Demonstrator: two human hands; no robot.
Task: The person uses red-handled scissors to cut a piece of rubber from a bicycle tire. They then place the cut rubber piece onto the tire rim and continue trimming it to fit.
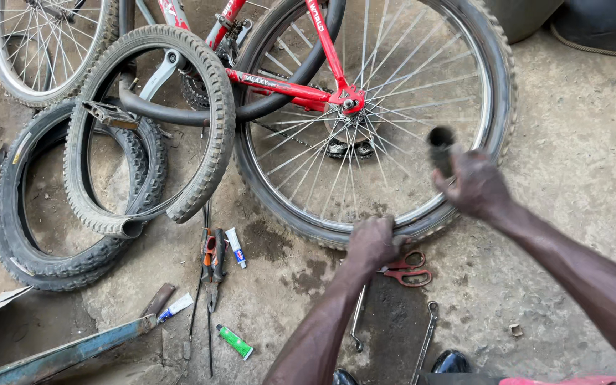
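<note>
Bike wheel (422, 78) lies on the concrete floor (579, 157), still in the red frame (279, 87); left hand (373, 242) clamps its tyre at the near rim, right hand (475, 184) closed around a dark tube-like thing (441, 148), too blurred to identify. Red scissors (408, 271) partly hidden under the left hand, wrench (425, 342) just beyond. Loose tyres (108, 164), pliers (213, 267) and glue tubes (235, 341) lie left; second wheel (37, 43) cut off at top.

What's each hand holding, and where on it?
Left hand grips the bike's rear tyre at its lower edge. Right hand holds a dark tube-like piece by its lower end.
</note>
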